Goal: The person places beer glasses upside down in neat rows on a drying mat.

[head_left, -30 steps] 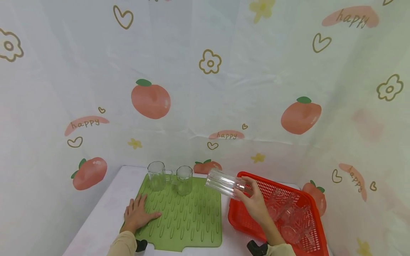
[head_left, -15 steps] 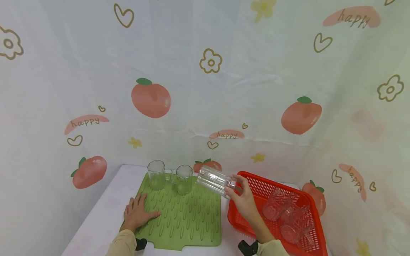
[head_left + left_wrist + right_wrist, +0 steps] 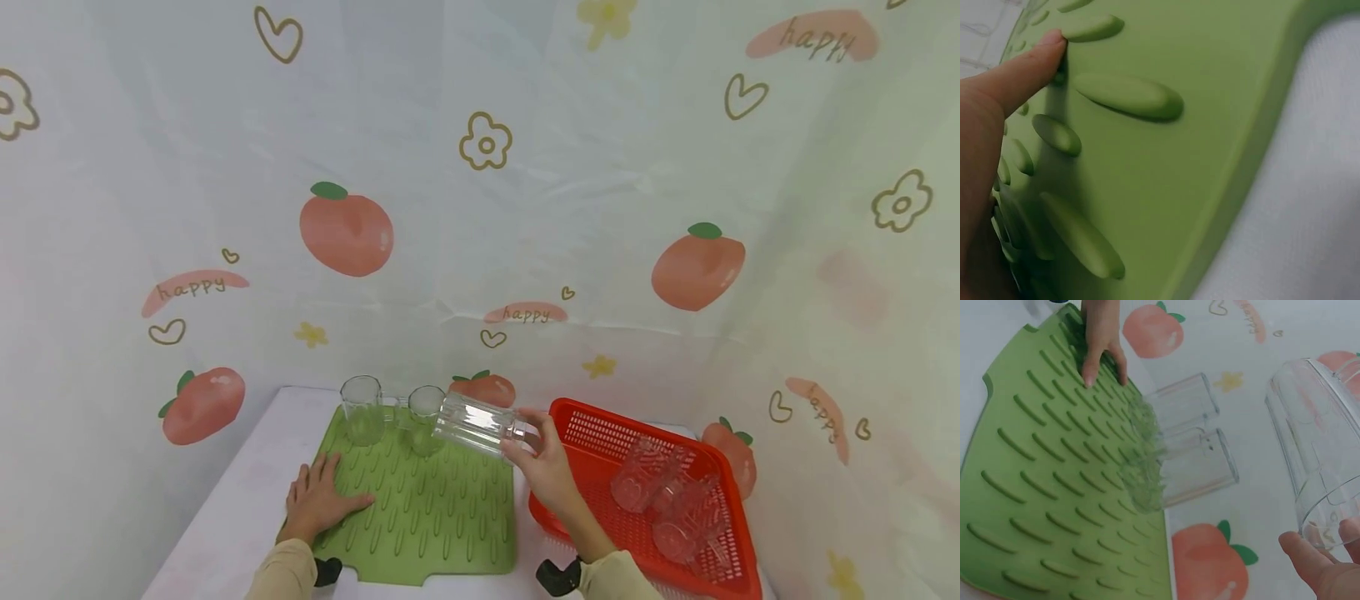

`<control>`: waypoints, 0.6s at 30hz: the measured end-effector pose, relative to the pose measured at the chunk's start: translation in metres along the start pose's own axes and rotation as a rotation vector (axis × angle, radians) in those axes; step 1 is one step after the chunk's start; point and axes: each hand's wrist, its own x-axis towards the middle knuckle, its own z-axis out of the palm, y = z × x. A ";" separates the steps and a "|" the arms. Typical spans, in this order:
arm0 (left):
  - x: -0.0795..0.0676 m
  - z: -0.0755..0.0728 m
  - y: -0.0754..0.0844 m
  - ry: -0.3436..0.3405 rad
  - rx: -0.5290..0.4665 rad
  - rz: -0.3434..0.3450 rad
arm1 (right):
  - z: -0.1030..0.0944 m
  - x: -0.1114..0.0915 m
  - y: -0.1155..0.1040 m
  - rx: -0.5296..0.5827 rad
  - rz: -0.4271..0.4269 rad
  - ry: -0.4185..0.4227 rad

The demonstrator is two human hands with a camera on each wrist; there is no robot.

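My right hand [image 3: 551,471] grips a clear glass mug [image 3: 472,423] by one end. The mug is tilted nearly sideways above the right back part of a green ridged drying mat [image 3: 427,533]; its handle shows in the right wrist view [image 3: 1347,375]. Two more clear glass mugs stand upright at the back of the mat, the left mug [image 3: 363,417] and the right mug [image 3: 422,429], their handles facing each other. The held mug overlaps the right one in the head view. My left hand [image 3: 318,504] rests spread on the mat's left edge, thumb [image 3: 1029,72] extended over the ridges.
A red perforated plastic basket [image 3: 637,423] stands right of the mat, with several clear glass mugs [image 3: 678,521] lying in its right part. Behind the white table [image 3: 225,508] hangs a printed curtain [image 3: 420,250].
My right hand has moved left with the mug, from beside the basket's left rim to over the mat near the standing mugs. My left hand has stayed on the mat.
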 end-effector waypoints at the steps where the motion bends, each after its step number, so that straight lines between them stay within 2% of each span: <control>1: 0.000 0.000 0.000 0.000 0.001 -0.001 | 0.002 0.000 0.001 0.005 -0.002 -0.005; 10: 0.003 -0.003 -0.001 -0.001 -0.026 0.036 | 0.011 0.002 0.006 0.022 0.003 -0.011; 13: 0.005 -0.006 -0.003 0.021 -0.041 0.054 | 0.014 0.003 0.007 0.023 -0.015 -0.014; 18: 0.004 -0.010 0.000 0.049 -0.103 0.048 | 0.019 0.003 0.013 0.023 -0.020 -0.025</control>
